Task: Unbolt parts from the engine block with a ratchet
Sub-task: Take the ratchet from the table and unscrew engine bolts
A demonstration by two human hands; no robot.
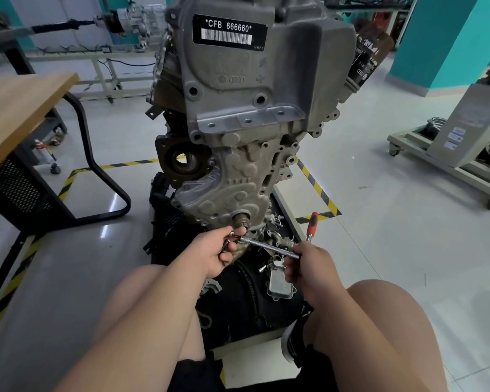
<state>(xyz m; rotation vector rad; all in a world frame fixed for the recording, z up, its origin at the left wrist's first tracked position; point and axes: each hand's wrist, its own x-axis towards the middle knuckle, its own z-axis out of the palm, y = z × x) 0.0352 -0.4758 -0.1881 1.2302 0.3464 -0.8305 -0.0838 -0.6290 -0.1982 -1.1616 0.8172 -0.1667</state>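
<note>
A grey engine block (246, 154) stands upright on a black stand in front of me. My right hand (306, 264) grips the head end of a ratchet (311, 224) whose red handle points up. A steel extension bar (269, 246) runs from it leftward to the lower front of the block. My left hand (215, 250) pinches the bar's far tip at the block, below a round shaft stub (240, 219). The fastener under the fingers is hidden.
Loose bolts and a silver finned part (279, 280) lie on the black stand (238, 304) between my knees. A wooden desk (17, 108) with a black frame stands to the left. A grey wheeled cart (447, 154) is at the right. Yellow-black tape marks the floor.
</note>
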